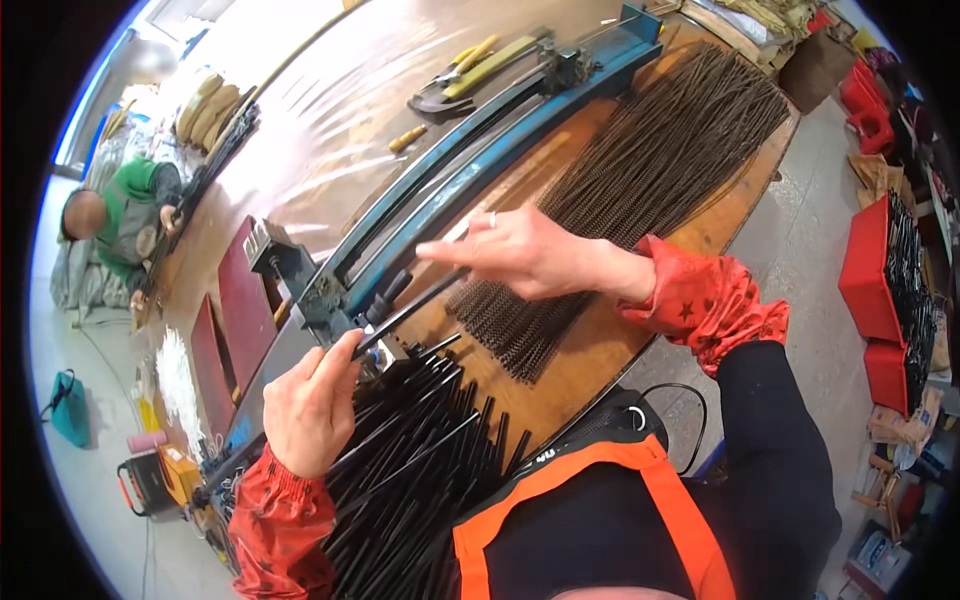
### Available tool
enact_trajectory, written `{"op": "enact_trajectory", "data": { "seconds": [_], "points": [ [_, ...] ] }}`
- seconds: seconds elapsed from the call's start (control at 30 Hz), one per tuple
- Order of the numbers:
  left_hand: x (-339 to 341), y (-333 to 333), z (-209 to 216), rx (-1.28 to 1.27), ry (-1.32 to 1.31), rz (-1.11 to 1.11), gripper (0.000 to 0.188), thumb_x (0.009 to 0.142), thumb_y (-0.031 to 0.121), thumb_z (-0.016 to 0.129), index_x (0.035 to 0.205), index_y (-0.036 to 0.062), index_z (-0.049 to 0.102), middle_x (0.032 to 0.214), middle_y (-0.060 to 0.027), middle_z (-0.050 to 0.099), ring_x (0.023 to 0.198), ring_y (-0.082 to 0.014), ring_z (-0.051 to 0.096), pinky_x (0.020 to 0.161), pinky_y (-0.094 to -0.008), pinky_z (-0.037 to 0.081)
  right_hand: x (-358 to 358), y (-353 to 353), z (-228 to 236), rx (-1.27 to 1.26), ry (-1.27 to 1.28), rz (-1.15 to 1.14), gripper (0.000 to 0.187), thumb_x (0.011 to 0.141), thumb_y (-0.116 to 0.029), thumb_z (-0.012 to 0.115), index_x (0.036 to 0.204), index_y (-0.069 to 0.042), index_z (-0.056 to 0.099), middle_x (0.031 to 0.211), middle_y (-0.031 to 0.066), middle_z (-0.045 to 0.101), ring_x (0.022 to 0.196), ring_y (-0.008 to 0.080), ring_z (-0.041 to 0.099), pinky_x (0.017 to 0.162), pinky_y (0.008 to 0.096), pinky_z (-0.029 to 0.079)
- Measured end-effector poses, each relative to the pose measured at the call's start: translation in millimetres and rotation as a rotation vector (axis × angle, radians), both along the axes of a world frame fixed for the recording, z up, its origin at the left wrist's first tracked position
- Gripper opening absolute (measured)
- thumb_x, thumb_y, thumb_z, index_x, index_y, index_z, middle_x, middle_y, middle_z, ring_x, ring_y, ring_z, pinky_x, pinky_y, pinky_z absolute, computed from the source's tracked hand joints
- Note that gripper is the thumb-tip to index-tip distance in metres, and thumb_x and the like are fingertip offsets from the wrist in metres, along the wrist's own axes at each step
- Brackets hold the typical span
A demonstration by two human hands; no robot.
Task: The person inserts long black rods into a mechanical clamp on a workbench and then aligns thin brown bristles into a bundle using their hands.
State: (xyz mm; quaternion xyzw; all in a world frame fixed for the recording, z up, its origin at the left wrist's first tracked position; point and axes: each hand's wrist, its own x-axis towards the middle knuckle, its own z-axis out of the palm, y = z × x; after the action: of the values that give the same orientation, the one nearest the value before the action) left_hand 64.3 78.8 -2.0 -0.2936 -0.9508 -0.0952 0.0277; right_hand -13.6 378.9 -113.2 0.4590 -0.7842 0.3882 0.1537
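Nearest to us, beside the blue rail (470, 160), our left hand (310, 405) pinches one black tube (405, 312) above the pile of tubes (420, 450); our right hand (530, 250) grips its far end. The tube could slip or bend if misaligned. Fingertips partly hide the tube's ends.

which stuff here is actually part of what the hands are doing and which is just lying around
In use:
- left hand and right hand, together holding one thin black rod
- pile of black tubes under the left hand
- heap of dark coiled springs beside the right hand
- blue rail jig

Lying about:
- yellow-handled pliers
- red bins on the floor
- orange power tool
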Motion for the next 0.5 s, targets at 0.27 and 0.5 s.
{"op": "enact_trajectory", "data": {
  "seconds": [0.27,0.5],
  "points": [
    [-27,30,-8,-0.054,0.132,-0.101,0.033,0.084,0.006,0.065,0.117,0.0107,0.065,0.073,-0.0090,0.053,0.066,-0.0290,0.059,0.056,-0.0412,0.046,-10,1,8,-0.027,0.150,-0.044,0.075,0.085,-0.022,0.073,0.152,-0.015,0.039,0.083,0.0067,0.060,0.073,0.0230,0.063,0.058,0.0331,0.057],
    [-74,29,-18,0.029,0.114,-0.109,0.026,0.086,0.001,0.062,0.112,0.0058,0.062,0.079,-0.0133,0.054,0.072,-0.0337,0.060,0.062,-0.0434,0.048,-63,61,-13,-0.017,-0.013,-0.319,0.029,0.086,-0.034,0.075,0.106,-0.013,0.071,0.085,0.0100,0.073,0.073,0.0240,0.071,0.065,0.0354,0.056]
  ]
}}
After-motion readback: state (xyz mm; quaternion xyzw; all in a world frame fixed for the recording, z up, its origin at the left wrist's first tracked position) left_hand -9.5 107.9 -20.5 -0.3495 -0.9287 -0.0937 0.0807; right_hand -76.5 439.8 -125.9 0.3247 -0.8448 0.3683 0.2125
